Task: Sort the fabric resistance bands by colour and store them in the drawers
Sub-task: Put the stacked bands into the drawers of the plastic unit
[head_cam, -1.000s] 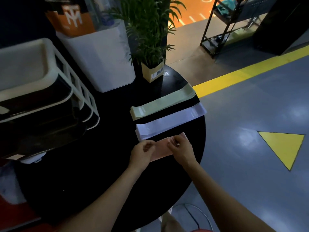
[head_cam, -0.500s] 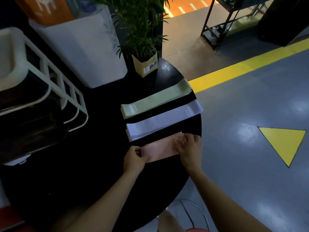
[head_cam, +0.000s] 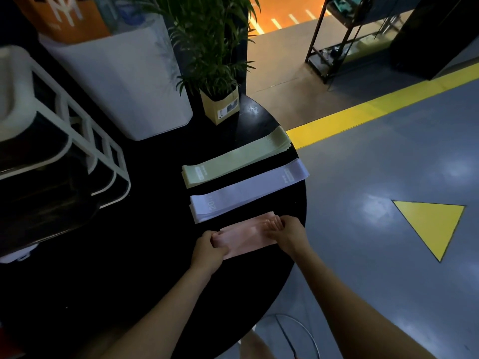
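Three flat stacks of fabric bands lie side by side on the round black table. The green stack is farthest, the lilac stack sits in the middle, and the pink stack is nearest me. My left hand pinches the pink stack's left end. My right hand grips its right end, where several layered edges fan out. The white-framed drawer unit with dark drawers stands at the table's left.
A potted palm in a tan paper pot stands at the table's far edge. A white bin rises behind the table. The table's right rim drops to grey floor with a yellow line and triangle.
My hands have slid apart along the pink stack, from its middle to its two ends. The view has shifted slightly. The green and lilac stacks have not moved.
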